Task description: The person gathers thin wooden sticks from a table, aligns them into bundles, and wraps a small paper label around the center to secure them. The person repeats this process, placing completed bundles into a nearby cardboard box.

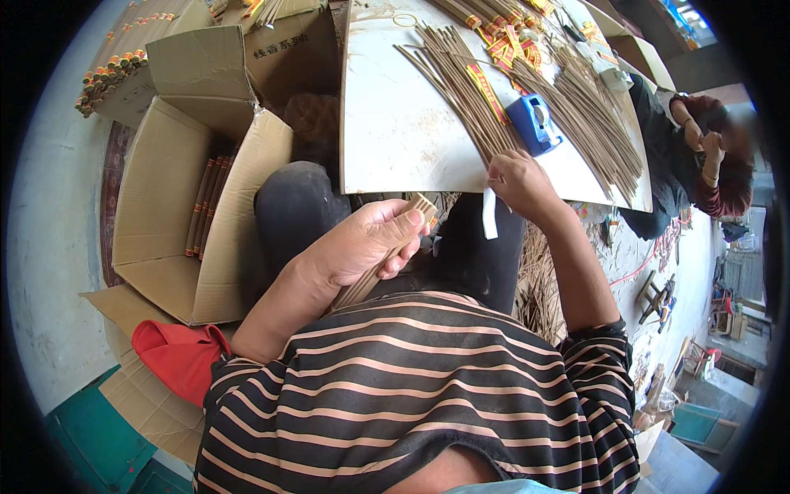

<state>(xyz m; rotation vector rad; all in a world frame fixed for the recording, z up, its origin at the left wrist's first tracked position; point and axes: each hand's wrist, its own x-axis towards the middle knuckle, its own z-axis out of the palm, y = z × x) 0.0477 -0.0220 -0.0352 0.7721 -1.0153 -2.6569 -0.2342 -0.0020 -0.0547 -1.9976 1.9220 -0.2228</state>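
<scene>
We hold a bunch of thin brown sticks (422, 204) in our left hand (372, 240), with the fingers wrapped around it. The bunch leans over our lap, and its top end pokes out past our thumb. Our right hand (524, 183) is at the near edge of the white table (383, 123), its fingers pinched close on a white strip (490, 217) that hangs down. Near this hand, a blue tape holder (531, 128) sits with loose sticks (461, 95) on both sides. On our left, a big open box (148, 206) has more bunches (209, 206) in it.
</scene>
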